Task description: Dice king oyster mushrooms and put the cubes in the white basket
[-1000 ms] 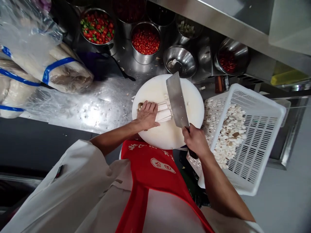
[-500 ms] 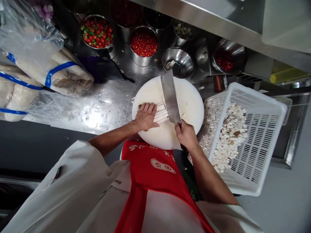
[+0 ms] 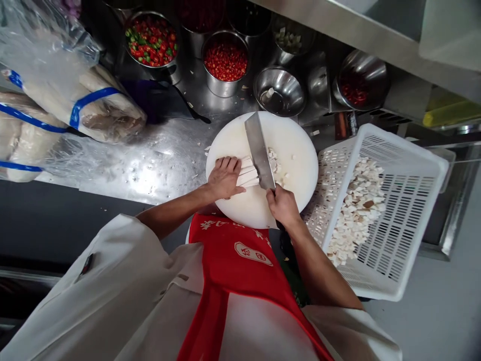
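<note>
My left hand [image 3: 224, 178] presses down on a bundle of long white strips [image 3: 248, 173] lying on the round white cutting board [image 3: 300, 135]. The fingers lie over the left ends of the strips. My right hand [image 3: 283, 204] is wrapped round the dark handle of a cleaver [image 3: 260, 150], whose broad blade stands at the right ends of the strips. Small white diced pieces [image 3: 276, 165] lie on the board just right of the blade.
To the right stands a white slotted basket [image 3: 402, 225] with white diced pieces [image 3: 356, 215]. Behind the board are an empty-looking steel bowl [image 3: 291, 93] and metal pots of chopped red chillies [image 3: 226, 60]. Bagged pale produce [image 3: 105, 113] lies at the left.
The cleaver has moved slightly left against the strips, and diced pieces now show to its right. The strips look shorter. The whole view has shifted a little.
</note>
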A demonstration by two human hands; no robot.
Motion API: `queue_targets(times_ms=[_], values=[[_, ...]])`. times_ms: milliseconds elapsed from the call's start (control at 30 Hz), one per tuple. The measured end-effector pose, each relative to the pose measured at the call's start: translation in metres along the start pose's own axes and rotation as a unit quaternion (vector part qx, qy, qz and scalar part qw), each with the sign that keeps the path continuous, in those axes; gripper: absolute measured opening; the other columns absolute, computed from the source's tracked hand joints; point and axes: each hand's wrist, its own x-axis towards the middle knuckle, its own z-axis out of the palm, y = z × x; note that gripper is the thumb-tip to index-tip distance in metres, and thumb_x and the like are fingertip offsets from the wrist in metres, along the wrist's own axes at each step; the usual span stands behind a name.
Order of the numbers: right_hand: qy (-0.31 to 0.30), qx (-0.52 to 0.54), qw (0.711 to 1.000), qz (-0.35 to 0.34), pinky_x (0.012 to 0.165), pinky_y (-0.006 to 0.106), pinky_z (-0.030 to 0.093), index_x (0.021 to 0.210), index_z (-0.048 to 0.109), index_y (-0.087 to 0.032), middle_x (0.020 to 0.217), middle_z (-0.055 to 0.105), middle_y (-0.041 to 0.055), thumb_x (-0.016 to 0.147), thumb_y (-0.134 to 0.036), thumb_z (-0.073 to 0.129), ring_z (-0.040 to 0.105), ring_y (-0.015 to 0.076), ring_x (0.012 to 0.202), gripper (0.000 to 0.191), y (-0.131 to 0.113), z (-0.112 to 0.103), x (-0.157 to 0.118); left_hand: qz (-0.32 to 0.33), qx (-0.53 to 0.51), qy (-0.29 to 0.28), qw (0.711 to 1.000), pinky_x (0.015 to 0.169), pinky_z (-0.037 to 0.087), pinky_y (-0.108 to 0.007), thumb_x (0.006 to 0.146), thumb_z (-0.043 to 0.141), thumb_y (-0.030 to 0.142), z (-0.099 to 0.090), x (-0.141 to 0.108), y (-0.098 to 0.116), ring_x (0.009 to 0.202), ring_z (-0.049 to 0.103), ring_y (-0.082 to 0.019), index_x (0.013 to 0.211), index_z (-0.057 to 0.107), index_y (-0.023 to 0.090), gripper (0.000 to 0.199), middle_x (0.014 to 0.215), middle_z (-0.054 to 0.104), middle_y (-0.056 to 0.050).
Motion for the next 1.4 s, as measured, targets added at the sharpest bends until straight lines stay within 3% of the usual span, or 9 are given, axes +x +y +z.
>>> queue_targets(times_ms=[200, 333, 467, 567, 733, 967, 1133, 1233, 1400], values=[[-0.034, -0.020, 0.999, -0.018, 0.064, 0.030, 0.037, 0.085, 0.055, -0.020, 0.075, 0.070, 0.0103, 0.094, -0.032, 0.039, 0.066, 0.0253, 0.074, 0.021, 0.003, -0.036, -0.043, -0.013, -0.001, 0.017, 1.000, 0.123, 0.009, -0.046, 0.071, 0.065, 0.071, 0.005, -0.008, -0.006, 0.141, 0.027, -0.037, 0.146, 0.033, 0.000, 0.107, 0.149, 0.036, -0.022], [-0.072, -0.056, 0.996, 0.008, 0.063, 0.030, 0.037, 0.092, 0.058, -0.017, 0.077, 0.071, 0.0121, 0.094, -0.025, 0.039, 0.066, 0.0252, 0.072, 0.021, -0.009, -0.012, -0.024, -0.014, -0.009, 0.014, 1.000, 0.123, 0.011, -0.048, 0.076, 0.065, 0.060, 0.007, -0.010, -0.004, 0.140, 0.029, -0.037, 0.147, 0.032, 0.003, 0.097, 0.149, 0.037, -0.021], [-0.034, -0.028, 0.999, -0.001, 0.069, 0.030, 0.040, 0.097, 0.059, -0.015, 0.087, 0.073, 0.0137, 0.095, -0.025, 0.038, 0.067, 0.0255, 0.080, 0.023, -0.016, 0.008, 0.003, -0.011, -0.025, 0.018, 0.999, 0.122, 0.014, -0.049, 0.077, 0.066, 0.059, 0.006, -0.011, -0.002, 0.139, 0.030, -0.037, 0.147, 0.033, 0.005, 0.095, 0.149, 0.037, -0.020], [-0.003, 0.000, 1.000, -0.012, 0.069, 0.030, 0.040, 0.091, 0.058, -0.018, 0.083, 0.072, 0.0125, 0.095, -0.029, 0.037, 0.066, 0.0256, 0.079, 0.024, -0.013, -0.006, -0.010, -0.013, -0.046, 0.047, 0.998, 0.122, 0.016, -0.048, 0.077, 0.064, 0.064, 0.003, -0.015, -0.007, 0.139, 0.029, -0.035, 0.143, 0.040, 0.007, 0.090, 0.149, 0.038, -0.019], [-0.041, -0.006, 0.999, -0.017, 0.066, 0.029, 0.039, 0.086, 0.056, -0.020, 0.076, 0.070, 0.0102, 0.095, -0.032, 0.039, 0.065, 0.0244, 0.074, 0.022, -0.009, -0.033, -0.051, 0.022, -0.109, 0.064, 0.992, 0.115, 0.030, -0.040, 0.091, 0.050, 0.053, 0.007, -0.019, -0.025, 0.130, 0.038, -0.025, 0.118, 0.062, 0.021, 0.043, 0.136, 0.052, -0.008], [-0.054, -0.029, 0.998, -0.006, 0.070, 0.030, 0.041, 0.100, 0.059, -0.013, 0.086, 0.073, 0.0134, 0.095, -0.024, 0.037, 0.067, 0.0250, 0.078, 0.025, -0.022, 0.016, -0.009, 0.075, -0.162, 0.126, 0.976, 0.105, 0.036, -0.043, 0.087, 0.060, 0.043, 0.025, -0.013, -0.034, 0.117, 0.047, -0.025, 0.098, 0.067, 0.024, 0.023, 0.113, 0.063, -0.005], [0.012, 0.013, 0.999, -0.041, 0.072, 0.030, 0.042, 0.097, 0.059, -0.015, 0.083, 0.072, 0.0119, 0.096, -0.029, 0.036, 0.067, 0.0250, 0.079, 0.027, -0.018, -0.006, -0.028, 0.082, -0.212, 0.207, 0.952, 0.099, 0.041, -0.041, 0.085, 0.063, 0.039, 0.025, -0.016, -0.036, 0.109, 0.051, -0.023, 0.091, 0.065, 0.022, 0.018, 0.109, 0.062, -0.006], [-0.024, -0.006, 0.998, -0.053, 0.069, 0.029, 0.041, 0.094, 0.058, -0.017, 0.079, 0.071, 0.0101, 0.096, -0.029, 0.038, 0.067, 0.0240, 0.076, 0.023, -0.017, -0.024, -0.051, 0.062, -0.223, 0.225, 0.946, 0.098, 0.043, -0.040, 0.083, 0.064, 0.034, 0.027, -0.017, -0.038, 0.110, 0.051, -0.024, 0.087, 0.065, 0.022, 0.013, 0.106, 0.062, -0.006], [-0.095, -0.064, 0.993, -0.011, 0.066, 0.029, 0.039, 0.098, 0.059, -0.015, 0.082, 0.073, 0.0107, 0.096, -0.023, 0.038, 0.067, 0.0224, 0.074, 0.023, -0.031, 0.001, -0.030, 0.043, -0.212, 0.207, 0.954, 0.095, 0.043, -0.040, 0.079, 0.064, 0.028, 0.035, -0.013, -0.037, 0.108, 0.051, -0.024, 0.086, 0.065, 0.022, 0.009, 0.106, 0.064, -0.005]])
